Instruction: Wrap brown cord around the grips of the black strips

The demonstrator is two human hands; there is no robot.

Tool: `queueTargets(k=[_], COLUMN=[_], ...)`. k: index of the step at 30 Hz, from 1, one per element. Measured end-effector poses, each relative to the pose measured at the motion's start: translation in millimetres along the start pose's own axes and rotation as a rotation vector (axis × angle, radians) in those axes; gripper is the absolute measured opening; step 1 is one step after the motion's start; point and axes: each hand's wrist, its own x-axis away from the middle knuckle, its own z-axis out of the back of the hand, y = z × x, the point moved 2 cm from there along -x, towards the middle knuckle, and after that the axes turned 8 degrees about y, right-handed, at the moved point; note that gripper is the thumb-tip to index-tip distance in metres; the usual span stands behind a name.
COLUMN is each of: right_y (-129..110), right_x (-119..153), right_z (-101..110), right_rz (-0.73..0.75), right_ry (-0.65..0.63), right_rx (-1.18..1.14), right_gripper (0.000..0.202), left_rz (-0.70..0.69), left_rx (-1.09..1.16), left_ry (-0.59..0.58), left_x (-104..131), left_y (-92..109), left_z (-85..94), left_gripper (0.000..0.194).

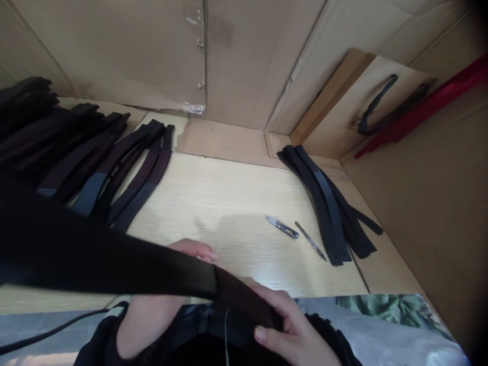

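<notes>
A long dark strap point(152, 264) crosses in front of me, its left part close to the camera and blurred. Past a seam, its right section looks dark maroon. My right hand point(284, 325) is closed on that right section, thumb on the near side and fingers on the far side. My left hand point(192, 249) is behind the strap near the seam, with fingers showing above its upper edge; the strap hides most of its grip, which appears closed on it. A pale loose thread point(226, 335) hangs below the seam.
Thread snips point(282, 226) and a thin pointed metal tool point(310, 241) lie on the wooden table point(229, 188). Similar straps form a large pile point(84, 137) at left and a smaller bundle point(328, 208) at right. Cardboard walls point(244, 61) enclose the back and right side.
</notes>
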Motion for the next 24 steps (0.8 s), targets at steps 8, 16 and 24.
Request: queueTargets(k=[8, 16, 24], right_y=[0, -5, -11], right_x=[2, 3, 1], right_z=[-9, -11, -15], right_rz=[-0.046, 0.180, 0.076], right_ry=[0.057, 0.194, 0.250], right_rx=[0.042, 0.235, 0.234], right_gripper=[0.054, 0.047, 0.045], left_rz=[0.045, 0.035, -0.027], left_rx=[0.048, -0.052, -0.077], left_ry=[-0.013, -0.002, -0.126], left_x=[9, 8, 2], left_y=[4, -3, -4], left_z=[-3.8, 5.6, 16.4], left_gripper=[0.027, 0.032, 0.032])
